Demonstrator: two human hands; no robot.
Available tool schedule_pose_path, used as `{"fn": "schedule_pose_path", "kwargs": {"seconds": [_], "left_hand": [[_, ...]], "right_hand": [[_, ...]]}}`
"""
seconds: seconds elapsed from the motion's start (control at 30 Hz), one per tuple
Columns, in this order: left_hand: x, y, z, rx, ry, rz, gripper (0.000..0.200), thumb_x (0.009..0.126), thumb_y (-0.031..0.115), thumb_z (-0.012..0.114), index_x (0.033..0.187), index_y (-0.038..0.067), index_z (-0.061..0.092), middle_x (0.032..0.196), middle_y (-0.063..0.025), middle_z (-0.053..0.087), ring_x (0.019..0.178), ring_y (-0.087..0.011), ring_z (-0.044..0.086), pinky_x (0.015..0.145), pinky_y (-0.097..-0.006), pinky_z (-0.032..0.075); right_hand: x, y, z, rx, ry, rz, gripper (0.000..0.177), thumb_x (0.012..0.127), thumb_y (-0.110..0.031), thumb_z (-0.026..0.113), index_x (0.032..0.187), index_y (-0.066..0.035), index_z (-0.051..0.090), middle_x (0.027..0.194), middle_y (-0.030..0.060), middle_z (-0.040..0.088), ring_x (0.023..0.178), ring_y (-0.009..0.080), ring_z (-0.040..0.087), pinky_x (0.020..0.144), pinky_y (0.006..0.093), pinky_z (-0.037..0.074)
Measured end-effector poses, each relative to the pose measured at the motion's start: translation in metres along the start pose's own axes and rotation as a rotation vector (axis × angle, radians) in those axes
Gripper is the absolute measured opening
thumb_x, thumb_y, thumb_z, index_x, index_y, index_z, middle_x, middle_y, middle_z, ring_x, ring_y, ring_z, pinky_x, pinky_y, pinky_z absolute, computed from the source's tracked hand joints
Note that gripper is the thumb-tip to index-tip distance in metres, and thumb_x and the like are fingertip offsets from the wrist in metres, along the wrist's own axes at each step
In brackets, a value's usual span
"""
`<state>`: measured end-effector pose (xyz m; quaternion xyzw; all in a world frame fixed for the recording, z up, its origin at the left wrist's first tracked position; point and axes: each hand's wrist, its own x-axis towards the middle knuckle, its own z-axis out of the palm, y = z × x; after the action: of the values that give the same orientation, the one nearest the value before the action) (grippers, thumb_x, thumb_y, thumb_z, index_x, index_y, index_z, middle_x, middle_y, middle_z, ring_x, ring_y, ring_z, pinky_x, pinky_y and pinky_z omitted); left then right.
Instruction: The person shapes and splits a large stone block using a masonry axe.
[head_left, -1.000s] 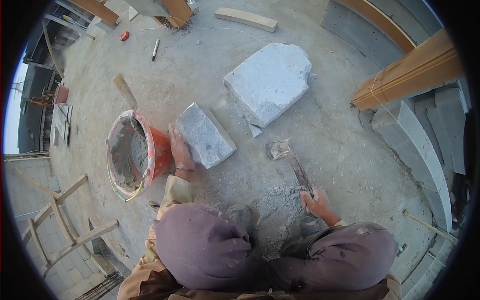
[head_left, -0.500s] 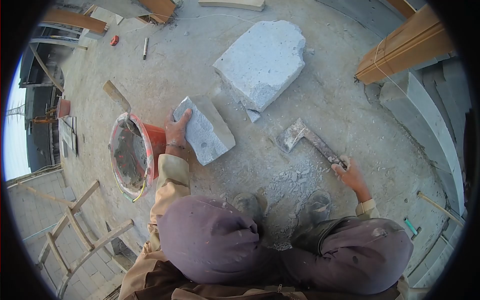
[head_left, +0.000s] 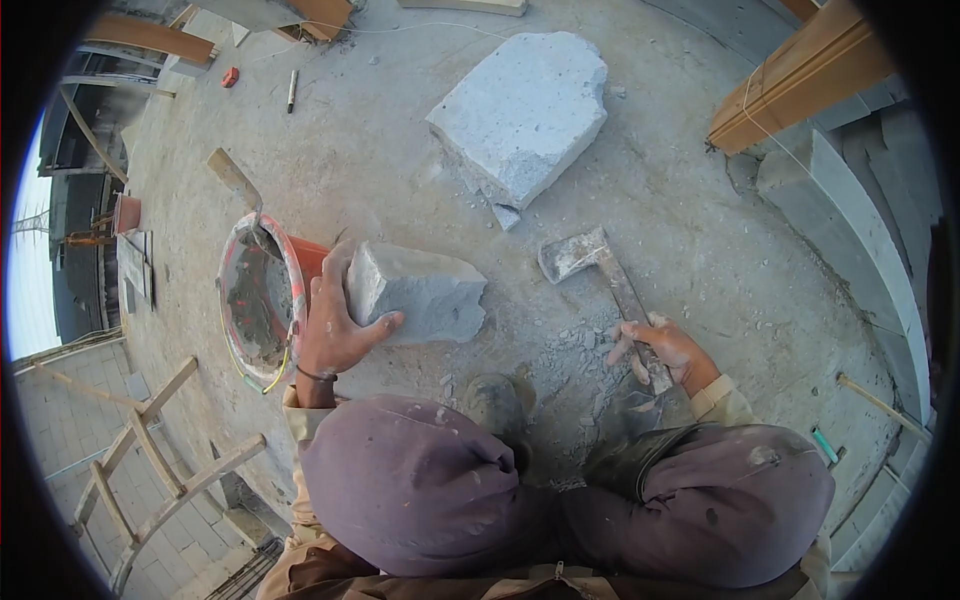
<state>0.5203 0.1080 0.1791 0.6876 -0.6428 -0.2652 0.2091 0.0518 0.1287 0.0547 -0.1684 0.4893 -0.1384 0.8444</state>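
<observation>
My left hand (head_left: 338, 325) is curled round the left end of a rough grey block chunk (head_left: 425, 290), thumb along its near face and fingers at the far left side. The chunk rests on the concrete floor in front of my left boot (head_left: 495, 405). In my right hand (head_left: 672, 352) is the handle of a dusty hatchet (head_left: 600, 265), held loosely with some fingers lifted. Its head points away from me, left of the handle. Beyond both lies a larger pale block (head_left: 525, 110) with broken edges and a small fragment (head_left: 506, 216) at its near corner.
Left of my left hand stands an orange bucket (head_left: 312, 262) of grey mortar, with a trowel (head_left: 237, 180) leaning in it. Rubble (head_left: 590, 350) lies before my boots. A wooden post (head_left: 800, 80) rises at right; a wooden frame (head_left: 160, 455) is at lower left.
The chunk has turned and come nearer, now lying more crosswise, with my left hand shifted round its left end. My right hand and the hatchet have moved left, the grip looser.
</observation>
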Motion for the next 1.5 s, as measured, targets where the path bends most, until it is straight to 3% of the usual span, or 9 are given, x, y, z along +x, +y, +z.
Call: {"fn": "schedule_pose_path", "kwargs": {"seconds": [0.17, 0.37, 0.47, 0.53, 0.9, 1.1, 1.27, 1.43, 1.5], "left_hand": [[0.002, 0.010, 0.002, 0.061, -0.331, 0.013, 0.077, 0.081, 0.050, 0.083, 0.134, 0.001, 0.055, 0.129, -0.0261, 0.063, 0.118, -0.0360, 0.062, 0.105, -0.0454, 0.048], [-0.023, 0.001, 0.025, -0.051, 0.028, -0.308, 0.060, 0.088, 0.047, 0.081, 0.124, 0.003, 0.062, 0.109, -0.0156, 0.071, 0.100, -0.0248, 0.066, 0.092, -0.0351, 0.052], [-0.045, -0.026, 0.033, -0.365, 0.166, -0.497, 0.050, 0.095, 0.042, 0.076, 0.122, 0.003, 0.063, 0.107, -0.0112, 0.069, 0.099, -0.0195, 0.063, 0.089, -0.0347, 0.050], [-0.055, -0.040, 0.039, -0.438, 0.232, -0.581, 0.047, 0.097, 0.041, 0.074, 0.121, 0.003, 0.064, 0.107, -0.0097, 0.068, 0.099, -0.0181, 0.062, 0.088, -0.0346, 0.050], [-0.059, -0.021, 0.051, -0.381, 0.376, -0.585, 0.051, 0.107, 0.051, 0.055, 0.123, 0.003, 0.060, 0.114, -0.0117, 0.063, 0.107, -0.0209, 0.056, 0.096, -0.0366, 0.045], [-0.039, -0.023, 0.056, -0.328, 0.355, -0.594, 0.065, 0.110, 0.055, 0.045, 0.137, -0.004, 0.049, 0.126, -0.0183, 0.059, 0.118, -0.0253, 0.055, 0.106, -0.0396, 0.041], [-0.052, -0.012, 0.043, -0.645, 0.146, -0.292, 0.083, 0.103, 0.060, 0.056, 0.156, 0.000, 0.032, 0.151, -0.0186, 0.047, 0.143, -0.0312, 0.046, 0.121, -0.0428, 0.034], [-0.037, 0.034, 0.049, 0.493, 0.156, 0.157, 0.121, 0.061, 0.040, 0.095, 0.153, -0.003, 0.030, 0.147, -0.0307, 0.041, 0.139, -0.0445, 0.043, 0.118, -0.0509, 0.034], [-0.015, 0.033, 0.060, 0.325, 0.109, 0.120, 0.118, 0.060, 0.034, 0.095, 0.152, -0.004, 0.032, 0.143, -0.0302, 0.043, 0.135, -0.0444, 0.045, 0.115, -0.0509, 0.037]], "right_hand": [[0.012, 0.030, 0.000, 0.024, 0.017, 0.007, 0.038, 0.101, -0.031, 0.071, 0.118, 0.002, 0.063, 0.080, 0.0179, 0.072, 0.047, 0.0191, 0.060, 0.043, 0.0329, 0.047], [0.010, 0.022, -0.024, -0.229, 0.169, -0.280, 0.036, 0.101, -0.025, 0.071, 0.119, 0.005, 0.064, 0.076, 0.0155, 0.070, 0.047, 0.0192, 0.060, 0.043, 0.0337, 0.047], [0.006, 0.007, -0.062, -0.639, 0.486, -0.334, 0.046, 0.100, -0.026, 0.072, 0.130, 0.008, 0.061, 0.089, 0.0199, 0.074, 0.064, 0.0270, 0.071, 0.057, 0.0378, 0.056], [-0.002, -0.026, -0.064, -1.703, 0.865, -0.784, 0.059, 0.099, -0.027, 0.073, 0.141, 0.009, 0.054, 0.113, 0.0258, 0.072, 0.099, 0.0365, 0.073, 0.086, 0.0433, 0.058], [0.194, -0.165, 0.164, -0.403, 0.904, -0.519, 0.110, 0.098, -0.046, 0.069, 0.156, 0.022, 0.005, 0.159, 0.0450, 0.027, 0.155, 0.0440, 0.030, 0.125, 0.0456, 0.029], [0.183, -0.163, 0.137, -0.527, -0.105, -0.719, 0.077, 0.101, -0.041, 0.067, 0.155, 0.008, 0.042, 0.158, 0.0274, 0.047, 0.151, 0.0365, 0.040, 0.122, 0.0433, 0.033], [0.080, -0.094, 0.043, -1.310, 0.726, -0.958, 0.062, 0.094, -0.024, 0.074, 0.143, 0.009, 0.054, 0.144, 0.0313, 0.055, 0.143, 0.0448, 0.045, 0.119, 0.0474, 0.037], [0.006, 0.024, 0.000, -1.674, 1.087, -0.585, 0.071, 0.091, -0.023, 0.077, 0.147, 0.009, 0.048, 0.155, 0.0336, 0.039, 0.146, 0.0476, 0.035, 0.120, 0.0630, 0.026], [0.013, 0.038, -0.023, -1.700, 1.071, -0.621, 0.069, 0.091, -0.022, 0.076, 0.146, 0.009, 0.049, 0.153, 0.0320, 0.041, 0.145, 0.0464, 0.037, 0.119, 0.0640, 0.027]]}}
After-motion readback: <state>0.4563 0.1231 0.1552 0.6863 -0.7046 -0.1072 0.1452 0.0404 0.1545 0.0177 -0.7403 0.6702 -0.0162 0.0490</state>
